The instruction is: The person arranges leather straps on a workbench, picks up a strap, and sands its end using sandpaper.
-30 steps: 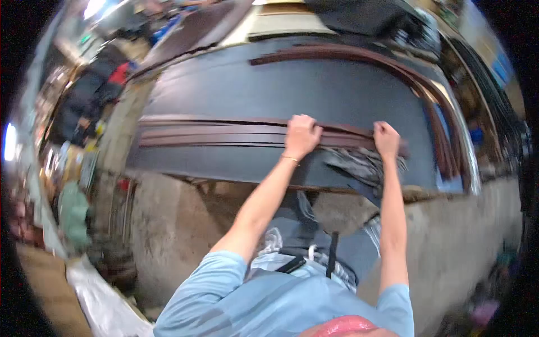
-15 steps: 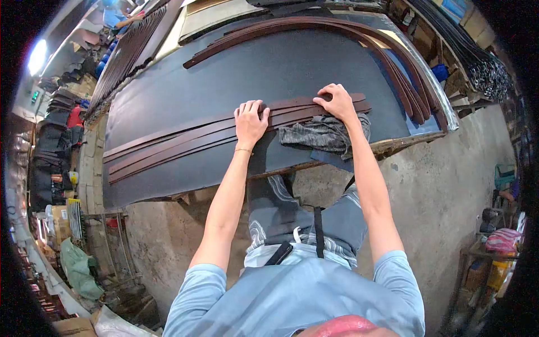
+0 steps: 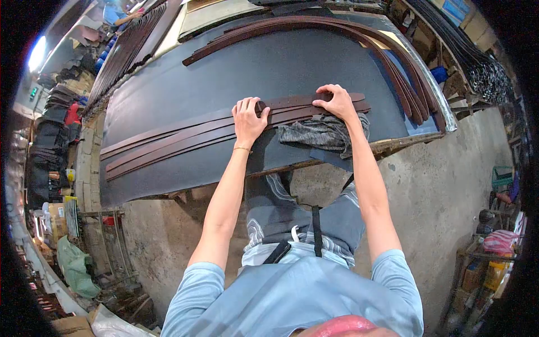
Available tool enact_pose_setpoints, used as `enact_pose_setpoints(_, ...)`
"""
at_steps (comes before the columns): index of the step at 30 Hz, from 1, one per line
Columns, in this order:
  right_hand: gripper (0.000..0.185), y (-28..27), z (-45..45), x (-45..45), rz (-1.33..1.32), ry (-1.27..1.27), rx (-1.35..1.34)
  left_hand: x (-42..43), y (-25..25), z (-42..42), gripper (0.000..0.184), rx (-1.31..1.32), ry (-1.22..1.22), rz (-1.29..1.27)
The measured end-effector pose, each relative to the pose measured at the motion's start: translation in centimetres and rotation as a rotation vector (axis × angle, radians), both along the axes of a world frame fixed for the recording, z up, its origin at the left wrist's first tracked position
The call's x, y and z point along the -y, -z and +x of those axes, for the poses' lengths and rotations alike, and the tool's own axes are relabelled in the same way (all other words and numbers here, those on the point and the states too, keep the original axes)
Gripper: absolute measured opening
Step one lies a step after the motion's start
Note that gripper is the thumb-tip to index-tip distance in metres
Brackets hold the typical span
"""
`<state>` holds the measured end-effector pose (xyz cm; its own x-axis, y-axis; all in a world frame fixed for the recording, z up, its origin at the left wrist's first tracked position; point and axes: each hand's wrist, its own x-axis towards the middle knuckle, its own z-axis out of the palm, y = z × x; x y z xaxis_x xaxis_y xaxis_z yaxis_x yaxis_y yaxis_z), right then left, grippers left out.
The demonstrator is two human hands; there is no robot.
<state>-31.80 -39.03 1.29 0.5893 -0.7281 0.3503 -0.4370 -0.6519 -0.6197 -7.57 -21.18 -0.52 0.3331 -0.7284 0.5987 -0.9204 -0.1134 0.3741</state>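
Note:
Several long dark brown leather straps lie across the dark work table in front of me, fanning apart toward the left. Curled over the upper strap at mid-length is my left hand, its thumb and fingers gripping the edges. To its right, my right hand grips the same strap near its right end, thumb low and fingers high. Just below the straps, close to my right wrist, lies a crumpled grey cloth. Part of it is hidden behind my right forearm.
A bundle of curved brown straps arcs along the far and right side of the table. Dark straps hang from a rack at right. Another person works far left beside hanging strips. A cluttered shelf stands lower right.
The view has shifted slightly. Both hands stay at nearly the same places on the strap, with the left hand's fingers a little more raised. The straps and cloth lie much as before.

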Motion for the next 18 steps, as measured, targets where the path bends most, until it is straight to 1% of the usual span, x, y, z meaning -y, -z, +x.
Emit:
enact_pose_setpoints(2, 0.043, -0.2, -0.1, 0.1, 0.031, -0.031, -0.008, 0.0, 0.1, 0.0, 0.032, -0.006, 0.0, 0.006)
enact_pose_setpoints(4, 0.045, -0.1, -0.3, 0.2, 0.063, -0.057, -0.015, 0.0, 0.1, 0.0, 0.024, 0.028, 0.006, 0.075)
enact_pose_setpoints(6, 0.046, -0.2, -0.2, 0.5, 0.196, -0.083, -0.007, 0.1, 0.3, -0.1, 0.021, 0.046, 0.005, 0.05)
enact_pose_setpoints(7, 0.046, -0.1, -0.3, 0.6, 0.194, -0.079, -0.005, 0.1, 0.4, 0.0, 0.02, 0.064, 0.001, 0.03)
enact_pose_setpoints(9, 0.042, 0.0, -0.3, 0.7, 0.248, -0.13, 0.106, 0.2, 0.6, 0.3, 0.02, 0.058, 0.006, 0.0)
enact_pose_setpoints(10, 0.042, 0.1, -0.3, 0.7, 0.247, -0.129, 0.107, 0.3, 0.7, 0.3, 0.02, 0.049, 0.007, -0.029)
enact_pose_setpoints(12, 0.037, 0.4, -0.3, 0.8, 0.376, -0.094, 0.241, 0.3, 0.8, 0.6, 0.021, 0.048, -0.006, -0.033)
enact_pose_setpoints(13, 0.037, 0.5, -0.3, 0.8, 0.374, -0.09, 0.241, 0.3, 0.9, 0.7, 0.023, 0.046, -0.021, -0.036)
enact_pose_setpoints(14, 0.034, 0.6, -0.4, 0.8, 0.294, -0.065, 0.24, 0.5, 0.9, 0.7, 0.024, 0.058, -0.011, -0.103)
enact_pose_setpoints(15, 0.032, 0.7, -0.3, 0.9, 0.213, -0.041, 0.238, 0.4, 0.7, 0.7, 0.024, 0.058, -0.007, -0.106)
enact_pose_setpoints(16, 0.032, 0.9, -0.2, 1.0, 0.187, -0.034, 0.264, 0.3, 0.5, 0.7, 0.024, 0.052, -0.009, -0.103)
enact_pose_setpoints(17, 0.032, 0.9, -0.3, 1.1, 0.184, -0.031, 0.267, 0.1, 0.3, 0.6, 0.024, 0.047, -0.01, -0.1)
enact_pose_setpoints(18, 0.033, 0.9, -0.4, 1.1, 0.256, 0.002, 0.337, 0.1, 0.5, 0.6, 0.023, 0.05, -0.014, -0.112)
